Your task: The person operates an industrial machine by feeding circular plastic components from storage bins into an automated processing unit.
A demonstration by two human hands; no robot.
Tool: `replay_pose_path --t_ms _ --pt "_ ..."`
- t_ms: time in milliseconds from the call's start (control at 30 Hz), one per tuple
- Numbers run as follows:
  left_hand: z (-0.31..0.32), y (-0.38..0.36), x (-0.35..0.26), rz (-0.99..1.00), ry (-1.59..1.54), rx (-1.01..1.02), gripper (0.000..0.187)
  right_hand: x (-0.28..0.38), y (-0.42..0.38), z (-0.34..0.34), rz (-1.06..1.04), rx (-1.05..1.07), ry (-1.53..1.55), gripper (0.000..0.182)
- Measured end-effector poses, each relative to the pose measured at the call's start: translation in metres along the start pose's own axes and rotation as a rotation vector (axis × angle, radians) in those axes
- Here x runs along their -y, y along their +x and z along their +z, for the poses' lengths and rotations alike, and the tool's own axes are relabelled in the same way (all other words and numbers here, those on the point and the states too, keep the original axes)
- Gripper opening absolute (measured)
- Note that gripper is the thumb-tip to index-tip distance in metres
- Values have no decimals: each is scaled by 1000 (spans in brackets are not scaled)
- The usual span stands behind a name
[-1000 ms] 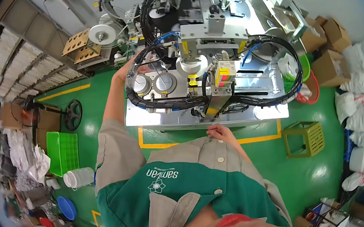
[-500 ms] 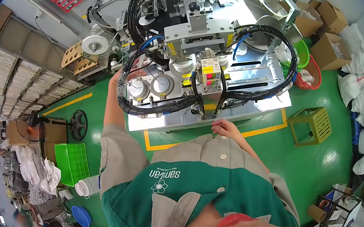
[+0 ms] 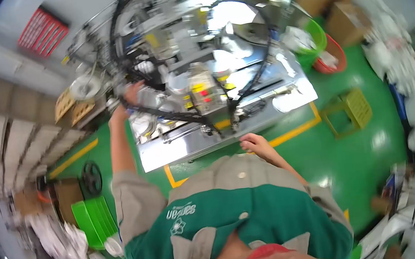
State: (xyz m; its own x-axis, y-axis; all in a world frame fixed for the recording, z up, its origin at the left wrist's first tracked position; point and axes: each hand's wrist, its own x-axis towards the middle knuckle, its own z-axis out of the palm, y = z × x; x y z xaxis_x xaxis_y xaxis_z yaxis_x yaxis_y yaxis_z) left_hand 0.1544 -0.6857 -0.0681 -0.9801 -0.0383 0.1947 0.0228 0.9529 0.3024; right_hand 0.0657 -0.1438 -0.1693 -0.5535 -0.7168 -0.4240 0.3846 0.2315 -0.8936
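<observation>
My left hand [image 3: 132, 94] reaches in at the left side of a metal machine [image 3: 178, 146], behind a loop of black cables [image 3: 185, 115]. Cables and motion blur hide its fingers, and I cannot tell what they touch. Close in front of the machine's front edge is my right hand [image 3: 255, 143], its fingers curled in and nothing showing in them. A small box with red lit displays [image 3: 204, 92] stands at the machine's middle. Round metal parts [image 3: 143, 123] sit near the left forearm.
Left of the machine are a white reel [image 3: 85, 87] and a shelf rack [image 3: 20, 138]. A green crate [image 3: 94, 223] stands on the floor at left. To the right are an olive stool [image 3: 354, 110], a red basket [image 3: 335, 55] and cardboard boxes [image 3: 350, 21].
The view has turned and shifted, so the machine appears tilted and further left. My left hand remains at the machine's left side; my right hand stays curled by the front edge.
</observation>
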Motion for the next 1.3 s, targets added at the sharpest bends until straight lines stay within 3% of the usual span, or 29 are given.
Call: replay_pose_path --t_ms 33,67,100,167,200,233,267,300,333,367,400,467,500,567,600,633,700,733,800,867,900,967,1000,1067,1167,1200,1233,1300 --pt "20 15 -10 90 17 -41 95 -11 1 -7 -17 -11 -40 20" --pt "10 16 -44 31 -32 -194 91 -22 4 -15 -28 -26 -78 20" --pt "18 11 -29 46 -76 -318 80 -28 9 -28 -84 -21 -89 18" --pt "30 -29 -72 -457 -671 -515 52 -22 13 -63 -90 -160 -183 16" --pt "54 -56 -67 -381 -677 -651 43 -17 15 -86 -83 -261 -233 14" --pt "65 -82 -91 -580 -652 -638 26 -37 29 -122 -192 -389 -349 16" --pt "107 -119 -92 -590 -738 -689 16 -34 32 -154 -171 -562 -442 19" --pt "165 -166 -84 -695 -365 -578 15 -36 38 -186 -151 -715 -515 21" --pt "202 -193 -113 -858 -667 -468 12 -38 46 -218 -137 -865 -586 22" --pt "183 -167 -203 -1177 -753 -102 10 -38 52 -245 -210 -1012 -561 25" --pt "277 -232 -166 -946 -1182 -38 9 -42 63 -276 -145 -1060 -502 30" --pt "301 -199 -255 -806 -1176 58 9 -37 78 -319 -130 -1176 -773 41" --pt "280 -146 -312 -794 -1029 65 12 -34 87 -339 -42 -1130 -727 56" --pt "302 -88 -356 -757 -1074 12 15 -44 107 -366 -6 -1146 -917 67" --pt "323 -55 -369 -935 -954 59 19 -56 110 -385 -61 -993 -1005 70" --pt "334 -18 -388 -1063 -1081 66 21 -53 109 -394 18 -747 -924 62" --pt "367 38 -414 -1146 -1374 177 41 -73 108 -415 2 -581 -589 53" --pt "374 67 -430 -1269 -1552 317 62 -66 98 -417 23 -586 -663 49" --pt "402 101 -453 -1395 -1816 370 80 -79 78 -430 45 -563 -674 44" --pt "405 126 -476 -1486 -1860 296 77 -95 72 -444 71 -497 -534 39" --pt "406 130 -484 -1487 -1848 264 61 -87 66 -443 106 -461 -458 37" --pt "430 127 -476 -1334 -1874 479 56 -68 58 -442 12 -435 -305 31" --pt "392 142 -493 -1260 -1675 484 52 -56 57 -444 -53 -426 -251 29" --pt "371 156 -504 -1088 -1691 331 48 16 51 -424 29 -273 -254 29" --pt "325 192 -518 -719 -2144 38 62 89 45 -358 -137 -71 -7 30" --pt "312 204 -522 -631 -2311 -13 62 101 46 -346 -107 33 -57 29" --pt "290 215 -531 -703 -2434 -94 58 101 50 -332 -134 37 -19 28" --pt "280 220 -529 -661 -2529 -177 49 98 61 -325 -182 47 -42 26"
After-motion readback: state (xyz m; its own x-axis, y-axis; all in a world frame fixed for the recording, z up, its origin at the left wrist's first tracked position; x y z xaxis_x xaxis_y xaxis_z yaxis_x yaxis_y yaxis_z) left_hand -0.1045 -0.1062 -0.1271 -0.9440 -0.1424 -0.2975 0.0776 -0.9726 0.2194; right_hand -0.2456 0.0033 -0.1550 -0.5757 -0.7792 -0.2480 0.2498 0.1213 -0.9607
